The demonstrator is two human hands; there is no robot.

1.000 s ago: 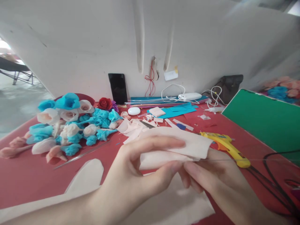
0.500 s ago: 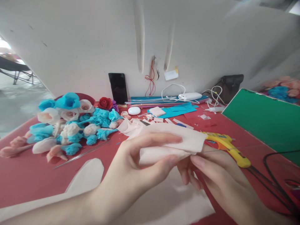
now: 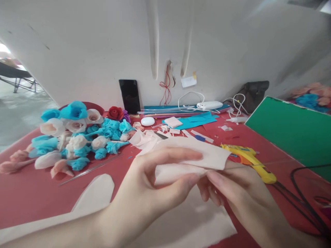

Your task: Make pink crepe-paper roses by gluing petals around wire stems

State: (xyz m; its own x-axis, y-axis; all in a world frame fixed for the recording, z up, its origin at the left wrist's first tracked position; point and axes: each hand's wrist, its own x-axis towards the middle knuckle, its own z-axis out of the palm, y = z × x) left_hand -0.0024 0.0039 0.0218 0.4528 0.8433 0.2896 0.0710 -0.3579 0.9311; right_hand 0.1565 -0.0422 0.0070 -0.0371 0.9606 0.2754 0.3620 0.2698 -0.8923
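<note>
A folded piece of pale pink paper (image 3: 209,155), perhaps crepe paper, is held in front of me. My left hand (image 3: 155,186) curves around it, with fingers along the top and the thumb under the folded-over edge. The thumb and fingers of my right hand (image 3: 238,193) pinch the paper's lower edge close to my left thumb. From there a thin wire-like line runs off to the right. Underneath both hands lies a larger pale sheet (image 3: 191,220) on the red table (image 3: 124,193). Part of the right fingers is hidden behind the paper.
Blue, white and pink paper flowers (image 3: 77,141) are piled at the left. A yellow glue gun (image 3: 254,163) with a black cord lies at the right, near a green board (image 3: 292,134). Paper scraps, scissors (image 3: 160,135) and a leaning phone (image 3: 130,96) are at the back.
My right thumb has shifted slightly left along the paper's edge. The paper's right corner has moved a little to the right and down; my left hand is nearly still.
</note>
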